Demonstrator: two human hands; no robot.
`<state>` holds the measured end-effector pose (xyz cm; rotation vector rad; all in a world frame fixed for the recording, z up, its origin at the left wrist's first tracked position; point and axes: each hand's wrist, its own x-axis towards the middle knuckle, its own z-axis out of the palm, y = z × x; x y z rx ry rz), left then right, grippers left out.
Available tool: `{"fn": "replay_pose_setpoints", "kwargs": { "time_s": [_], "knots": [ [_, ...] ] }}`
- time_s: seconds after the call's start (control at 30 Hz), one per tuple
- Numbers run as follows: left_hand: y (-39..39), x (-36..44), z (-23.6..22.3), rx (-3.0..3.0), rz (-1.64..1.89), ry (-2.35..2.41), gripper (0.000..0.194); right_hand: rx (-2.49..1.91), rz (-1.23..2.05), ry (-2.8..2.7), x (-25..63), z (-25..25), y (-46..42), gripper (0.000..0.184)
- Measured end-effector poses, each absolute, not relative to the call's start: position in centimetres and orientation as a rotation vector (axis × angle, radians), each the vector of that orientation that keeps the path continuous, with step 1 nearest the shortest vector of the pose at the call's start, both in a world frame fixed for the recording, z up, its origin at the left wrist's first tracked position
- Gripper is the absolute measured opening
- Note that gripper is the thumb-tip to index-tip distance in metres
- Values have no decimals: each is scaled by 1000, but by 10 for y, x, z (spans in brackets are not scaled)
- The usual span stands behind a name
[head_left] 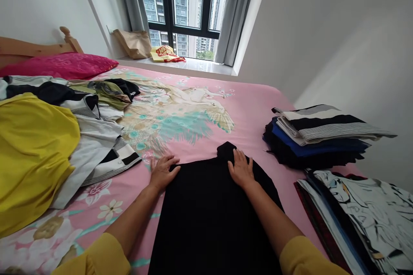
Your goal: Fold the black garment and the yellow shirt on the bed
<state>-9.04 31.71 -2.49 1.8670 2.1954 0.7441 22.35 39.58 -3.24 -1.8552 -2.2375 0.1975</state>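
Note:
A black garment (216, 210) lies spread on the pink flowered bed sheet (254, 99), its lower end running out of view at the bottom. My left hand (162, 172) rests at its upper left corner, fingers spread, the thumb on the black cloth and the other fingers over the sheet. Near the garment's upper right, beside a small raised bit of cloth like a collar, my right hand (241, 167) lies flat with its fingers apart. Neither hand grips the fabric.
Loose clothes, with a yellow garment (35, 159) on top, are heaped at the left. Two folded stacks stand at the right: one topped by a striped garment (335, 122), one by a white printed garment (380, 210). Behind are a magenta pillow (61, 64) and a paper bag (134, 44).

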Motion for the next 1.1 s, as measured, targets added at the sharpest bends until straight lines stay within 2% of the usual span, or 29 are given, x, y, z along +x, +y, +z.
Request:
{"fn": "replay_pose_setpoints", "kwargs": {
  "time_s": [0.13,0.2,0.3,0.37,0.5,0.57,0.7,0.87,1.1],
  "knots": [
    [316,-95,-27,1901,798,2115,24,-1987,387,-2144,223,-27,444,81],
    [314,-93,-25,1905,783,2104,22,-2065,484,-2095,220,-21,464,84],
    [312,-90,-22,1891,736,2126,18,-2110,691,-2083,214,-10,482,78],
    [311,-89,-19,1869,662,2155,17,-2089,767,-2092,211,-3,483,66],
    [314,-87,-5,1835,537,2172,18,-1966,705,-2090,214,6,455,28],
    [315,-87,6,1838,497,2159,18,-1882,652,-2063,223,11,432,20],
    [305,-86,35,1880,439,2084,15,-1751,600,-1980,254,23,387,22],
    [253,-77,65,2060,500,1946,21,-1356,562,-1952,291,45,337,20],
    [184,-70,44,2355,457,1736,35,-1253,279,-2219,320,30,267,19]
  ]
}}
